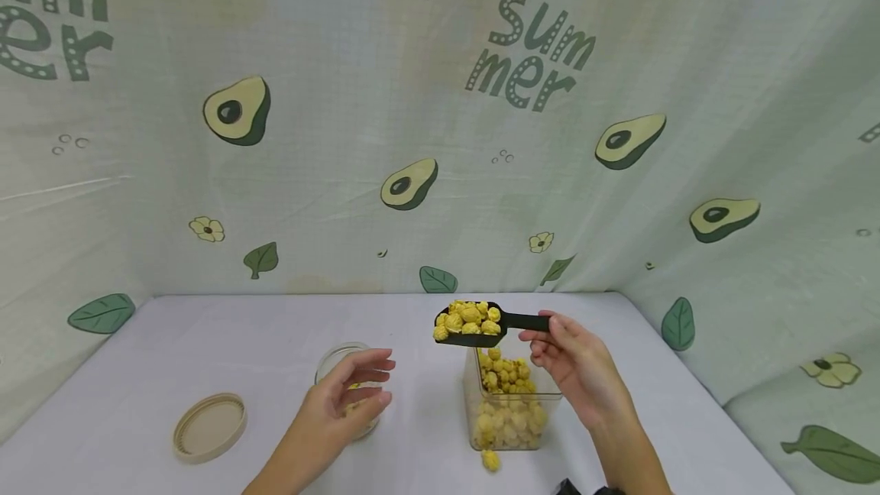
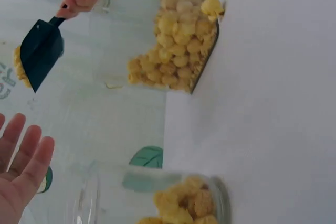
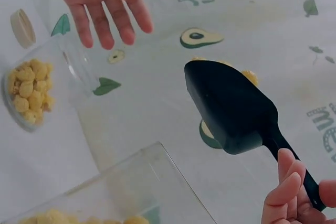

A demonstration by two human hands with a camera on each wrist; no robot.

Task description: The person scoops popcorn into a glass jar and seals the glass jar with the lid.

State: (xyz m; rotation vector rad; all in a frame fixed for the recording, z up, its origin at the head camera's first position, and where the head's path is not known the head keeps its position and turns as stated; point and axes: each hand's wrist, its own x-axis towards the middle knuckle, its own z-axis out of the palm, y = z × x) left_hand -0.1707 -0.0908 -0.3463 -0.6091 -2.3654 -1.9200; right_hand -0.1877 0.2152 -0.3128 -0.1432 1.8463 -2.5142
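Right hand [image 1: 577, 361]: thumb and fingers pinch the black scoop [image 3: 226, 106] by the end part of its handle; the other fingers are loosely bent. Scoop is up in the air, close to level, bowl pointing left toward the other hand. It's loaded: yellow popcorn [image 1: 470, 318] heaped above the bowl's rim.

Scoop position: above the clear box [image 1: 512, 422], shifted to its left side, not touching it. Box stands upright on the table [image 1: 275, 342], no cover on it, popcorn inside with an uneven top, bare wall above that. One loose piece [image 1: 490, 460] sits on the table at the box's near foot; can't tell if it touches the wall.

Left hand [image 1: 344, 403]: holds nothing. Fingers nearly straight with small gaps, thumb apart from them, fingertips toward the scoop. Hand is up near the mouth of the clear jar [image 3: 73, 69], and hides part of it in the head view. Both wrist views show a gap between hand and jar.

Jar is upright, uncovered, popcorn in its lower part only. It stands left of the box, the two well apart. Round beige lid [image 1: 209, 428] lies flat on the table, left of the jar.

Behind: pale cloth [image 1: 309, 197] printed with avocados, leaves, flowers and "summer".
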